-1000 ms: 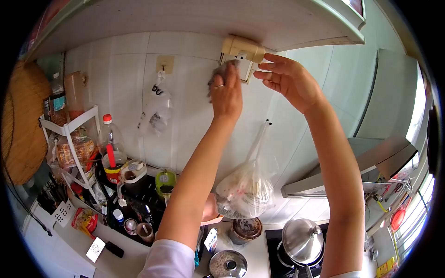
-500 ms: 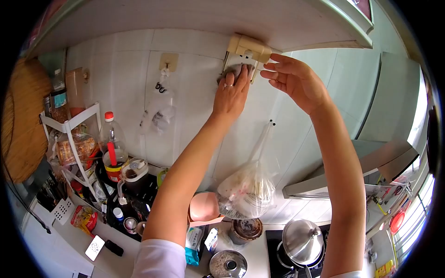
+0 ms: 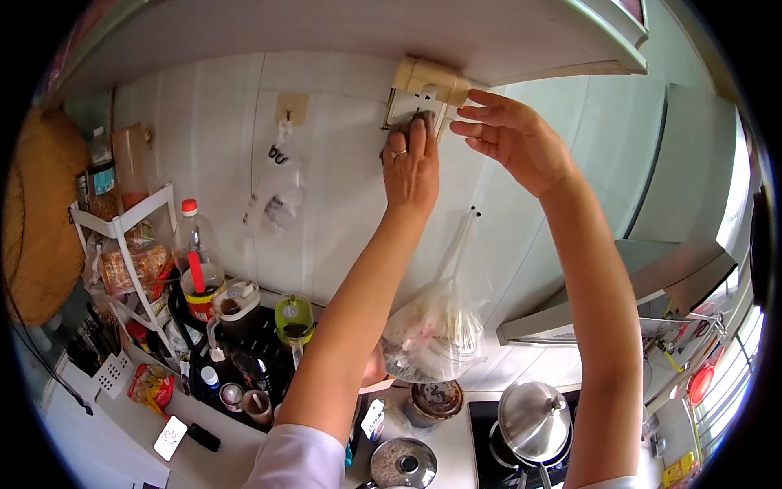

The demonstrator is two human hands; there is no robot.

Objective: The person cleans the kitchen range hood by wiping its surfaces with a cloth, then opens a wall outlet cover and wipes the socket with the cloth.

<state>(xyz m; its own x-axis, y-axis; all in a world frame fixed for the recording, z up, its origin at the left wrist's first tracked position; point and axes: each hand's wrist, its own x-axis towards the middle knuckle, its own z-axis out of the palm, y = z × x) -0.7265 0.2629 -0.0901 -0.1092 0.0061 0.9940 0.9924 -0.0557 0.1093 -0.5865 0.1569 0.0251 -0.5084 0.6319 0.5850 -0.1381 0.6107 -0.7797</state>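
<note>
The left hand (image 3: 411, 167) was raised high against the tiled wall (image 3: 212, 163), fingers pointing up and pressed flat over a small dark cloth (image 3: 411, 124), pinning it against the lower part of the wall socket (image 3: 414, 106). A ring showed on one finger. Most of the cloth was hidden beneath the fingers, only its upper edge and left side peeping out. The left forearm ran down and to the left from the wrist, nearly straight, to a white sleeve (image 3: 297, 460) at the bottom of the view.

The right hand (image 3: 509, 138) was held just right of the socket, palm turned toward the left, fingers spread loosely and slightly curled, empty. Its fingertips were near the cream flip-up cover (image 3: 430, 77) of the socket, which was lifted beneath the underside of the cabinet (image 3: 326, 33); whether they touched it could not be told. The right forearm dropped steeply to the lower edge of the view.

Left of the socket, a hook (image 3: 291, 108) held a small plastic bag (image 3: 275, 191). Below the hands, a fuller plastic bag (image 3: 432, 330) hung from the wall. Beneath it, a pot with a steel lid (image 3: 533, 420) stood on the hob, and a rack (image 3: 122, 244) of bottles and packets stood at far left.
</note>
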